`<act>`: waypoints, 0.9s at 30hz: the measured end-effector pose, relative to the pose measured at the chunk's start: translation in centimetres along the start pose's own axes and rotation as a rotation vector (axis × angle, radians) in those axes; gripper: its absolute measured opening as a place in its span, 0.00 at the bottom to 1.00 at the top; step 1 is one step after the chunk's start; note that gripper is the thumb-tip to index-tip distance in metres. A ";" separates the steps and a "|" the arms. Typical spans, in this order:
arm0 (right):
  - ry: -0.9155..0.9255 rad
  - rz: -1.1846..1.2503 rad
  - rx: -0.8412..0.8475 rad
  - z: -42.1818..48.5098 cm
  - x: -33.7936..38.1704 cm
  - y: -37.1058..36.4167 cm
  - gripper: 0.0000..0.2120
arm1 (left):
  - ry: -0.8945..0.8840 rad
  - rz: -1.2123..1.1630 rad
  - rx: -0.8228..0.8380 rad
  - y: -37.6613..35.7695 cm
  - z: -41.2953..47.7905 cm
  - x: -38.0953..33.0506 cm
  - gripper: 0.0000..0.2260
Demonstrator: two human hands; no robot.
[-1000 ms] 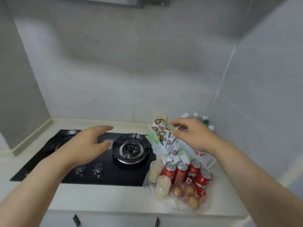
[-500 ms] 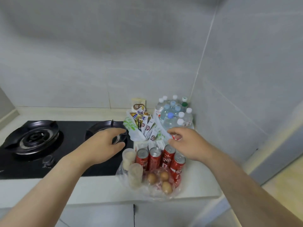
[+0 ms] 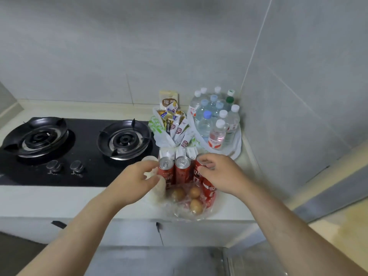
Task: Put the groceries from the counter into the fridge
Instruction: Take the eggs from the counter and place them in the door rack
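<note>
On the counter (image 3: 59, 200), hands (image 3: 221, 176) at cans (image 3: 182, 170).

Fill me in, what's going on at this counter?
A person is working on groceries crowded at the right end of the pale counter, beside the black gas hob. The right hand curls its fingers round the top of the red drink can on the right. The left hand is at the leftmost red drink can and a pale plastic cup; which it grips is unclear. No item looks lifted yet.

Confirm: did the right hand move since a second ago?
Yes. The right hand came from above the sachet bag toward the counter's front edge; its fingers now curl on a red can.
</note>
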State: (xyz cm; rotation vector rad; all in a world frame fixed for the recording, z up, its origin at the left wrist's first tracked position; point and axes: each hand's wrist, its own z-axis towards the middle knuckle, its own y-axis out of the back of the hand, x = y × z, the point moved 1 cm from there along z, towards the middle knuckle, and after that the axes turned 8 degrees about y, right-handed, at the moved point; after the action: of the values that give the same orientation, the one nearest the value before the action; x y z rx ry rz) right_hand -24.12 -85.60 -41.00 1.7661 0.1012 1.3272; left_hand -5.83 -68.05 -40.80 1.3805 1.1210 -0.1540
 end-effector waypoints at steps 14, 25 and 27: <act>-0.267 0.032 0.058 -2.8 -7.4 -8.0 0.04 | 0.306 -0.304 0.217 -11.0 -0.3 4.7 0.10; -0.345 0.045 0.038 -2.8 -10.0 -11.2 0.03 | 0.523 -0.402 0.176 -14.4 1.0 5.9 0.24; -0.365 0.080 0.027 -2.6 -10.3 -11.6 0.09 | 0.540 -0.432 0.184 -14.6 1.2 5.9 0.17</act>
State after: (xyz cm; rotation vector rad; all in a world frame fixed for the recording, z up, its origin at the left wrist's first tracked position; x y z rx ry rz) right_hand -25.64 -82.70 -56.41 2.0235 -0.1570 1.0408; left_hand -11.96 -69.89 -55.22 1.3601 1.8932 -0.2050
